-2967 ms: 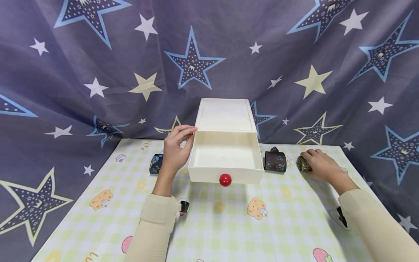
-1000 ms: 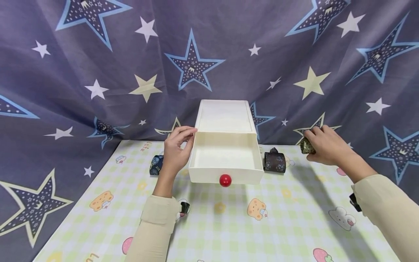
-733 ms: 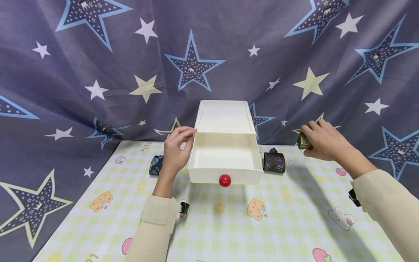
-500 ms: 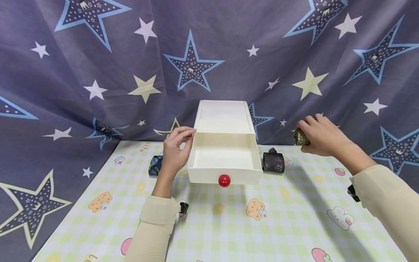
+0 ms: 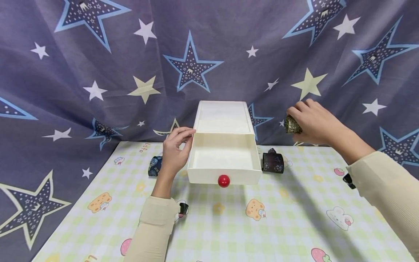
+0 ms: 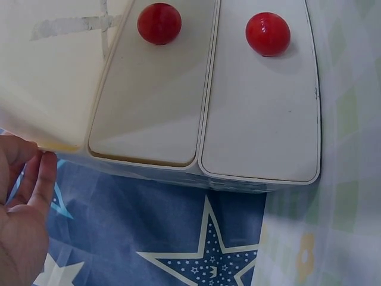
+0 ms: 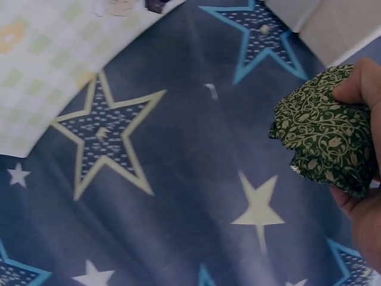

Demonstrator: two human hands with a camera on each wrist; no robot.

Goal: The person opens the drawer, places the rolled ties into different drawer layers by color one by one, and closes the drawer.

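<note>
A white drawer box (image 5: 224, 116) stands at the back of the table, its drawer (image 5: 224, 171) with a red knob (image 5: 224, 180) pulled out. My left hand (image 5: 174, 149) rests its fingertips (image 6: 43, 170) against the box's front left corner. My right hand (image 5: 311, 122) grips a green patterned cloth roll (image 5: 292, 125) in the air, to the right of the box and above the table. The right wrist view shows that green roll (image 7: 324, 143) close up, with fingers (image 7: 362, 83) wrapped over it.
A dark brown cloth roll (image 5: 273, 162) lies just right of the drawer. A dark blue roll (image 5: 154, 166) lies to its left, partly behind my left hand. The tablecloth (image 5: 216, 222) is checked with cartoon prints. A star-patterned curtain (image 5: 98, 54) hangs behind.
My right hand has lifted the green roll off the table and carried it up and to the left, closer to the box. The left hand and the drawer have not moved.
</note>
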